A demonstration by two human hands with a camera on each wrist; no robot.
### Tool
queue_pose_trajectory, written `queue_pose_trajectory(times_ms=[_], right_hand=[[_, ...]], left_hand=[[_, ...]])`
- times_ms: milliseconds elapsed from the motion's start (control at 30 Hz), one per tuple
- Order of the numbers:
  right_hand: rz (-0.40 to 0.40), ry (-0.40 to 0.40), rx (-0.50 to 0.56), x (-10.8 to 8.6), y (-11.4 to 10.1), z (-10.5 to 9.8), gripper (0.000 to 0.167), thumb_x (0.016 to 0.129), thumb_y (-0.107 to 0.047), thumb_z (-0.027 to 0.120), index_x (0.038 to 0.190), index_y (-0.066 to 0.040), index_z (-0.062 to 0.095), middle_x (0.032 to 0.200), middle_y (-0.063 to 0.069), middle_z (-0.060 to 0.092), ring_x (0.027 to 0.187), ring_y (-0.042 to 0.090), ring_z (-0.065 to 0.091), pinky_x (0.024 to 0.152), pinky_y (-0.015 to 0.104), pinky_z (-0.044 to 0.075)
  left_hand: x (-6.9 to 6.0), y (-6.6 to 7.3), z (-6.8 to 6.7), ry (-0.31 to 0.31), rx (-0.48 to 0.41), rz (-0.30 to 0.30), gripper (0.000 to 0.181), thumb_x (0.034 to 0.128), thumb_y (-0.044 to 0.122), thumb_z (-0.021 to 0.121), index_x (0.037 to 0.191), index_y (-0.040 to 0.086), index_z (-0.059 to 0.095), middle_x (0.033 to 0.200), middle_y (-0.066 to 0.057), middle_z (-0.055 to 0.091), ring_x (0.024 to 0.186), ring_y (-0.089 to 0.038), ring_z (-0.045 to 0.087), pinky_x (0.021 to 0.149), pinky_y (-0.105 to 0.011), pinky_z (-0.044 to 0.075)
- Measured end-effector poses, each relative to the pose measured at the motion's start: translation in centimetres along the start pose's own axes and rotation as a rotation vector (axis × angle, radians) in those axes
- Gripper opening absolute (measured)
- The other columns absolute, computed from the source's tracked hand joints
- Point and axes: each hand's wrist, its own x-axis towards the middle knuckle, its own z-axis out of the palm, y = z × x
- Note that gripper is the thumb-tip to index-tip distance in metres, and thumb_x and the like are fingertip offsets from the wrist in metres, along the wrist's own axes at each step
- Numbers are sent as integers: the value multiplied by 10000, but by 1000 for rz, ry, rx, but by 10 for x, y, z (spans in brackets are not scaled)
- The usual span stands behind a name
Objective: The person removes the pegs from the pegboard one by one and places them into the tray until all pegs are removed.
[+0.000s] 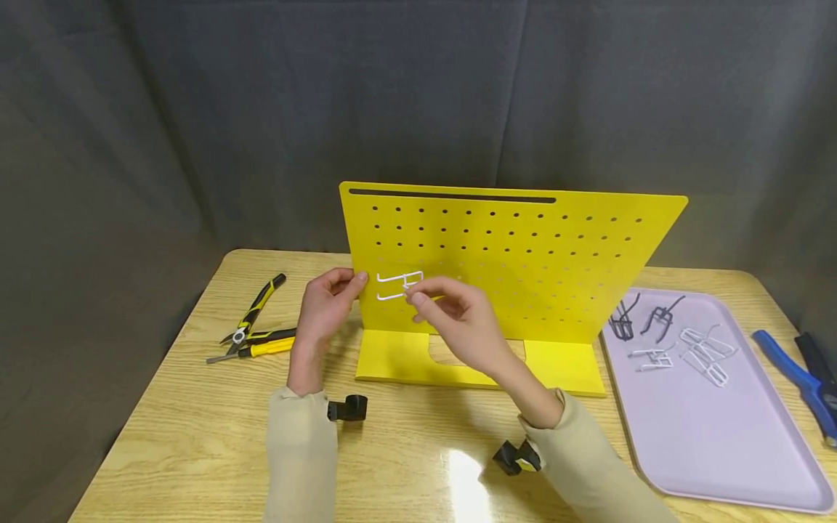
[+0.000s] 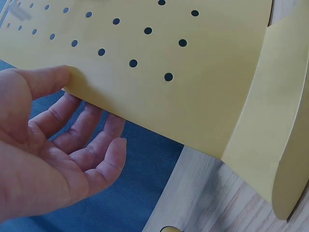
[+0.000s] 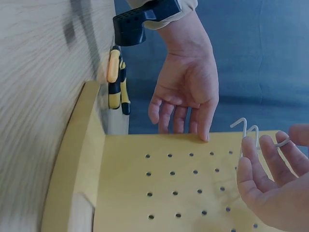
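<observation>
A yellow pegboard stands upright on its folded base on the wooden table. My left hand pinches its left edge, the thumb on the front and the fingers behind, as the left wrist view shows. In my right hand is a white wire pegboard hook, held between thumb and fingers in front of the board's left part. Two bent prongs of this hook stick out past the fingertips in the right wrist view. Whether the hook touches the board, I cannot tell.
On the right, a lilac tray carries black hooks and white hooks. Blue-handled pliers lie beyond it. Left of the board are yellow-and-black cutting pliers and a yellow screwdriver.
</observation>
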Motion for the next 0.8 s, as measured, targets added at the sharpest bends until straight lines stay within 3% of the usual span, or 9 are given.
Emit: queue_pose_trajectory(times_ms=[67,233,500,700,800], right_hand=[[17,2,-11,-4,2,-5,168,965,-28,553,1077,42,658,1040,181,658,797,343,656,781,478,524],[45,8,-43,-13,7,-18,170,970,-33,547,1076,46,654,1010,213,659,810,350,655,774,384,536],[45,16,-76,-28,12,-38,172,967,-33,551,1078,55,649,1005,237,658,786,188,665,761,316,534],[51,0,-124,-39,15,-54,167,967,-33,551,1061,62,651,951,-15,678,796,153,661,756,297,534],[57,-4,-150,-45,18,-64,160,968,-31,549,1052,59,652,937,-64,672,801,191,664,757,287,532]], left_hand=[[0,0,0,-6,-7,-4,329,967,234,596,1140,-42,632,1006,-124,620,969,-264,552,832,-324,405],[0,0,0,-12,-16,-9,340,970,243,590,1151,-42,628,1025,-131,617,987,-269,544,848,-338,393],[-1,-1,0,-15,-14,-10,341,969,244,591,1152,-41,628,1051,-147,618,1014,-285,548,878,-365,391],[-1,-1,0,-12,-5,-4,330,968,239,594,1145,-37,632,1043,-146,622,1002,-272,548,871,-363,392],[1,-1,0,-16,-6,-1,334,970,238,592,1149,-42,628,1049,-149,618,1008,-276,549,873,-362,396]])
